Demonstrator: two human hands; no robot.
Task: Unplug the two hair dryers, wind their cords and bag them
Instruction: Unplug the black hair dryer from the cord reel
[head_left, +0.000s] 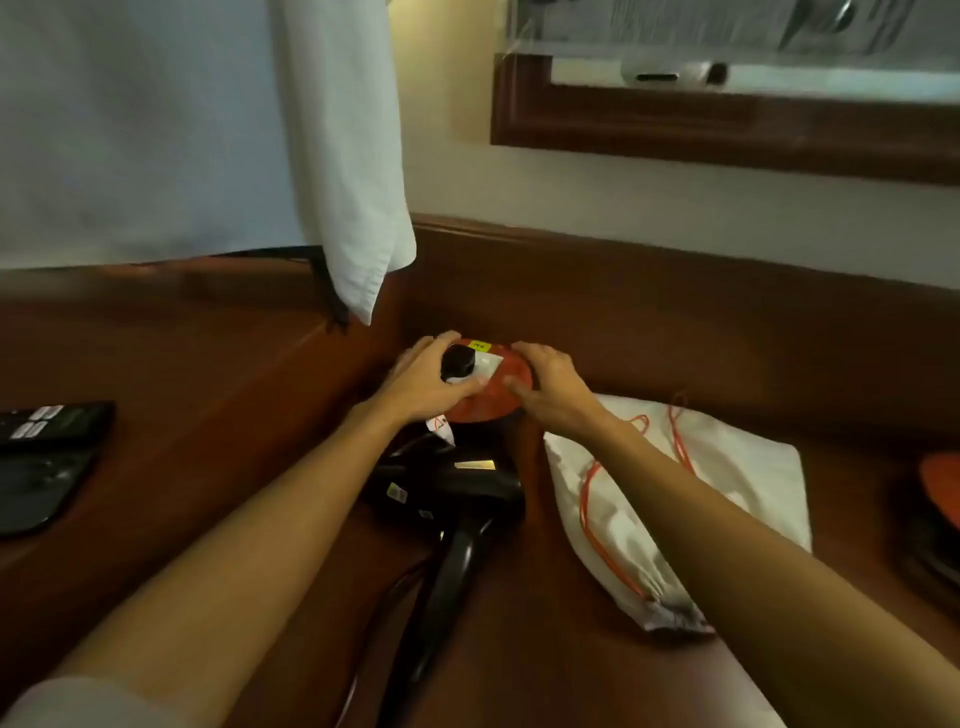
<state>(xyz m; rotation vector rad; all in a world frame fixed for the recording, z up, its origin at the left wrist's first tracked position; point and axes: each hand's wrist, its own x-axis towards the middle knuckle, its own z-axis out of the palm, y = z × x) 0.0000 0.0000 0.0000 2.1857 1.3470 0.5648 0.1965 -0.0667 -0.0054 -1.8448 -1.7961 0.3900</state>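
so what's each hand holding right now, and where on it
The left hand grips the black plug on the red round socket unit, fingers around the plug's body. The right hand presses flat on the unit's top, holding nothing.

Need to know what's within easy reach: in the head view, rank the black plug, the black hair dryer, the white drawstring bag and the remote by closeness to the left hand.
1. Black plug: under the left hand fingers.
2. Black hair dryer: just below the wrist.
3. White drawstring bag: to the right, past the right hand.
4. Remote: far left edge.

Orange object (943, 486) cut by edge
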